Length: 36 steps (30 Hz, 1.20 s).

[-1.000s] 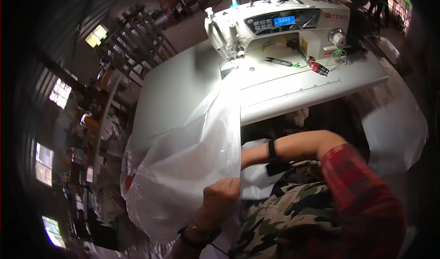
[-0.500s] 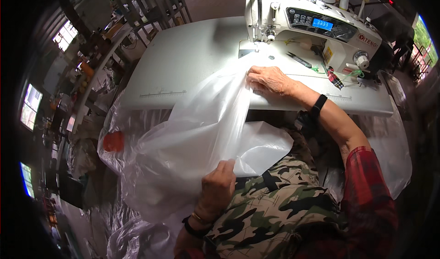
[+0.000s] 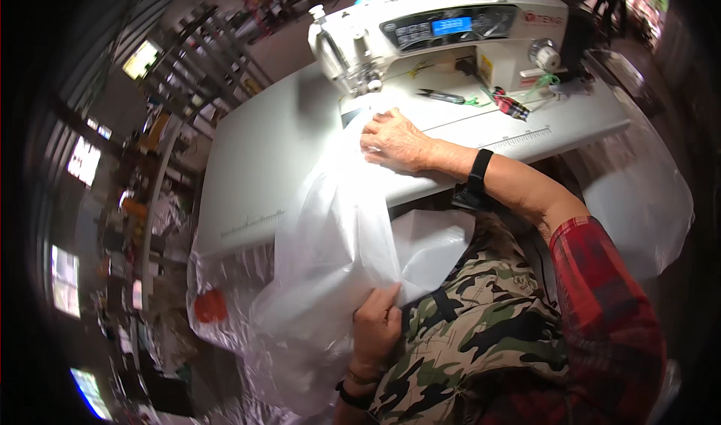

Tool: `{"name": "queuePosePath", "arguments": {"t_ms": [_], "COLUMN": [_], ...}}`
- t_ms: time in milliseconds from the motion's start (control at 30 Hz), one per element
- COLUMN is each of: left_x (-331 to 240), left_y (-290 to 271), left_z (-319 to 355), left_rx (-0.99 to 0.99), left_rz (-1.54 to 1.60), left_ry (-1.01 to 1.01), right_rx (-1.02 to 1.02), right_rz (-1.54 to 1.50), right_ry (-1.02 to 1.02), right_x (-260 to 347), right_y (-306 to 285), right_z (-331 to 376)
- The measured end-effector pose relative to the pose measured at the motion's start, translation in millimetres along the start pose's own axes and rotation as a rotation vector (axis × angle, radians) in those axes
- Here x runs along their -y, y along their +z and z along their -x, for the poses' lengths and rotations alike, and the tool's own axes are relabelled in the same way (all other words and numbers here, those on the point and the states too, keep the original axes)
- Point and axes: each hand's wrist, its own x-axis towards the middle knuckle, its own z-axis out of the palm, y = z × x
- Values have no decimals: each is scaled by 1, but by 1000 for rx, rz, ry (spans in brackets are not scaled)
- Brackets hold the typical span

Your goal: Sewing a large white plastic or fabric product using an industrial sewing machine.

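Note:
A translucent white plastic sheet point(image 3: 338, 222) runs from the needle area of a white sewing machine point(image 3: 428, 30) down over the table's front edge into my lap. Close in front of the needle, my right hand point(image 3: 394, 141) has its fingers closed on the sheet and rests at the tabletop. My left hand point(image 3: 378, 321) pinches a lower fold of the same sheet, above my camouflage-patterned lap. Between the two hands the sheet hangs in long gathered folds. Bright lamp light washes out the sheet near the needle, so the exact stitching spot cannot be made out.
Thread snips point(image 3: 443, 96) lie under the machine arm, beside a red checked cloth scrap point(image 3: 511, 105) and green thread. Clear plastic point(image 3: 631, 192) hangs off the table's right end. More plastic with an orange-red patch point(image 3: 211, 305) hangs at the left. Cluttered shelving stands farther left.
My view has turned, so the machine appears farther left and tilted. Both hands keep their hold on the sheet, with the right hand now closer to the needle.

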Motion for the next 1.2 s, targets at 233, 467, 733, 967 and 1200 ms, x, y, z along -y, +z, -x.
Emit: {"name": "queuePosePath", "arguments": {"t_ms": [233,467,733,967,1200], "left_x": [3,18,18,31,6], "left_y": [10,-4,-9,-16,-15], "left_z": [-46,-110,-191,-249,-241], "left_rx": [17,-39,-38,-104,-133], "left_rz": [-7,-126,-184,-336,-87], "left_ry": [152,192,188,182,44], "right_rx": [143,118,89,61,52], "right_rz": [34,68,7,-49,-224], "right_ry": [162,184,236,241,329], "right_x": [0,-1,0,-6,-8], "right_y": [-5,1,-1,4,-3], "right_z": [9,9,8,8,6]}}
